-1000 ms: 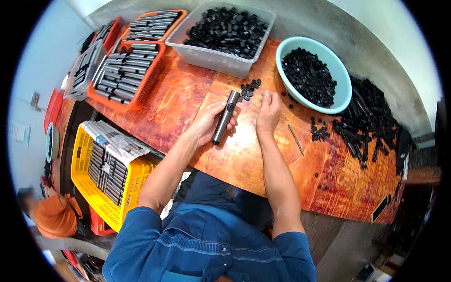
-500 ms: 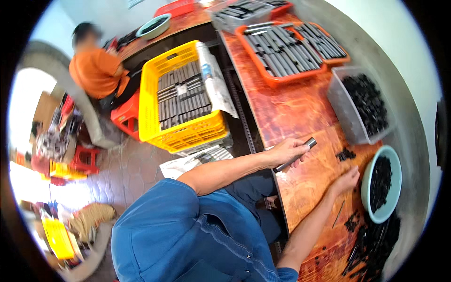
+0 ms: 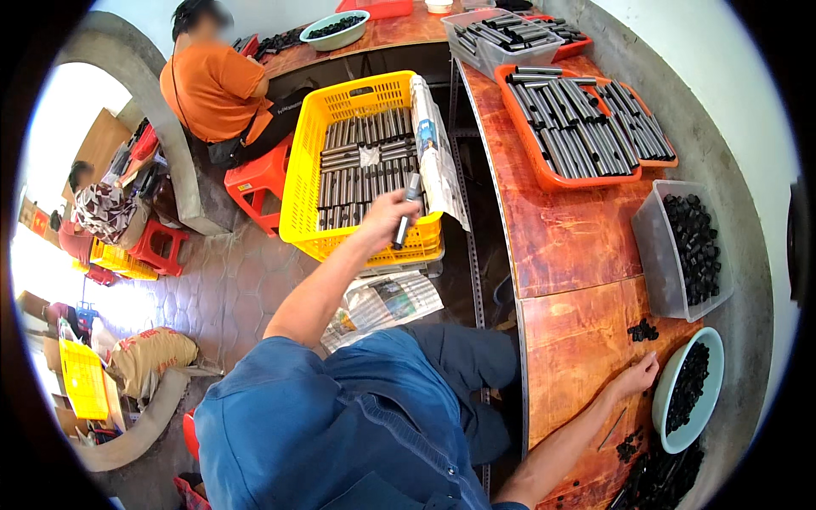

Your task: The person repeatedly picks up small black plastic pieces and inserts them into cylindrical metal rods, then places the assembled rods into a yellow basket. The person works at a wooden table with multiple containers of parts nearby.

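My left hand (image 3: 389, 214) is closed round a short grey tube with a black end (image 3: 402, 235), held above the near right corner of a yellow crate (image 3: 297, 170). Inside that crate lie rows of similar grey tubes (image 3: 348, 189). On the wooden table (image 3: 569, 340), my right hand (image 3: 634, 376) rests beside a pale green bowl (image 3: 685, 440) of small black pieces (image 3: 687, 387). Its fingertips are pressed together; whatever is between them cannot be made out. A little pile of black plugs (image 3: 643, 330) lies just beyond this hand.
A translucent bin (image 3: 663, 285) of black plugs stands behind the bowl. Farther back are orange trays (image 3: 544, 177) of tubes. A thin rod (image 3: 612, 427) and loose black parts (image 3: 659, 480) lie nearer. Someone in orange (image 3: 212, 93) sits at the far left near a red stool (image 3: 255, 183).
My left hand has carried the tube leftward from over the table to the crate. My right hand stays beside the bowl. The whole view has shifted, and the other person looks more upright.
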`<action>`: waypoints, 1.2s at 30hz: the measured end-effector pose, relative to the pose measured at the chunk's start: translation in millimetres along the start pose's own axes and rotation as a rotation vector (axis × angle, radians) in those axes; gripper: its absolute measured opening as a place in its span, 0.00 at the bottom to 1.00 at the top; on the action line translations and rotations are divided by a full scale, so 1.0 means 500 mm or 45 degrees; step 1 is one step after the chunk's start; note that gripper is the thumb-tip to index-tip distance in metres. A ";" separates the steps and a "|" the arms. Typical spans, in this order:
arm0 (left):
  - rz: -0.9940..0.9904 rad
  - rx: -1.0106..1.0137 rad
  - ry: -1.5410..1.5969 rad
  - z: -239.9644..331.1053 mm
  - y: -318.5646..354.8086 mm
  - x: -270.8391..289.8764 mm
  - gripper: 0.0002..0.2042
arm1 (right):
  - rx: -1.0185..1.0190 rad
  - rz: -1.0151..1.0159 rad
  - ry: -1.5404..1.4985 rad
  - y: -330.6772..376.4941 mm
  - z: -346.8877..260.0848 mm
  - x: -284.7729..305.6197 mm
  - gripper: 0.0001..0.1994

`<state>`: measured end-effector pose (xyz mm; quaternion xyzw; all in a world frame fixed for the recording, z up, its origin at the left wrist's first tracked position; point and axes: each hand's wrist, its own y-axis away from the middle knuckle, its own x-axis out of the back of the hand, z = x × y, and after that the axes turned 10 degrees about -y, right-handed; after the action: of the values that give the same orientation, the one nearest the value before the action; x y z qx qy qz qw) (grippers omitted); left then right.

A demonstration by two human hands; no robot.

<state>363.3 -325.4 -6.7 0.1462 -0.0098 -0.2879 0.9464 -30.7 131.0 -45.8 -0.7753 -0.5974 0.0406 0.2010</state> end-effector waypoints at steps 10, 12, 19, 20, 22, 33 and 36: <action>0.625 0.353 0.194 -0.194 -0.252 0.350 0.10 | -0.085 -0.079 0.132 -0.019 0.046 0.022 0.16; 0.542 0.407 0.121 -0.224 -0.287 0.357 0.06 | -0.064 -0.139 0.228 -0.030 0.049 0.043 0.16; 0.590 -0.089 -1.403 -0.240 -0.436 0.388 0.15 | 0.014 -0.113 0.354 -0.044 0.070 0.039 0.18; 0.596 -0.112 -1.506 -0.203 -0.453 0.370 0.15 | 0.101 -0.088 0.427 -0.048 0.078 0.045 0.19; 0.592 -0.155 -1.681 -0.149 -0.484 0.361 0.17 | 0.160 -0.039 0.510 -0.052 0.091 0.030 0.19; 0.623 -0.444 -1.992 -0.148 -0.753 0.346 0.14 | 0.103 0.001 0.597 -0.073 0.138 0.070 0.16; 0.481 -0.300 -2.093 -0.159 -0.756 0.339 0.17 | 0.157 -0.017 0.514 -0.072 0.145 0.084 0.16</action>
<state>307.8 -695.8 -200.7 -0.2129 -0.6881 -0.1388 0.6797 -73.6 197.0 -91.9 -0.7500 -0.5465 -0.0804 0.3639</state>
